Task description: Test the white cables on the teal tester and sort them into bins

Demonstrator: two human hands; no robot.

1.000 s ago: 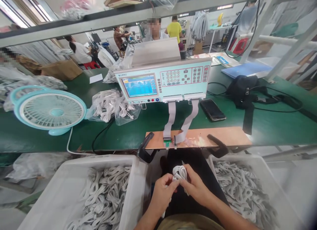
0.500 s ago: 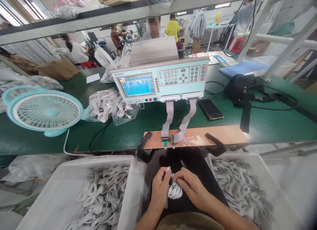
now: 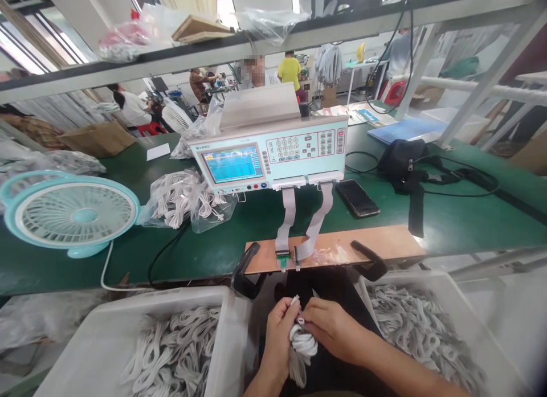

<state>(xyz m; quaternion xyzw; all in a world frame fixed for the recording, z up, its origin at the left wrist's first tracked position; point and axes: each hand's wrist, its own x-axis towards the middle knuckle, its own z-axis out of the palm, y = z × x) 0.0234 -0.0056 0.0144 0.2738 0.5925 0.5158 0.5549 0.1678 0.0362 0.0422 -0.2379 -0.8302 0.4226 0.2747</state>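
A bundled white cable [image 3: 303,341] hangs between my two hands, above my lap and below the bench edge. My left hand [image 3: 280,328] pinches one end, and a white connector [image 3: 294,299] sticks up past its thumb. The fingers of my right hand [image 3: 331,324] are closed at the top of the bundle, close to a small loop. Just beyond, two grey ribbon cables [image 3: 287,217] run from the tester [image 3: 273,152] down to small connectors [image 3: 283,262] at the edge of the wooden board [image 3: 384,243].
White bins of bundled cables stand left [image 3: 228,311] and right [image 3: 442,286] of my lap. Black clamps [image 3: 245,271] hold the board. On the green bench are a fan [image 3: 81,215], bagged cables [image 3: 173,197], a phone [image 3: 358,198] and a black bag [image 3: 399,160]. People sit beyond.
The view has tilted up slightly, so the bench sits lower in the picture. More of the cable bundle now hangs below my hands, and both hands still hold it.
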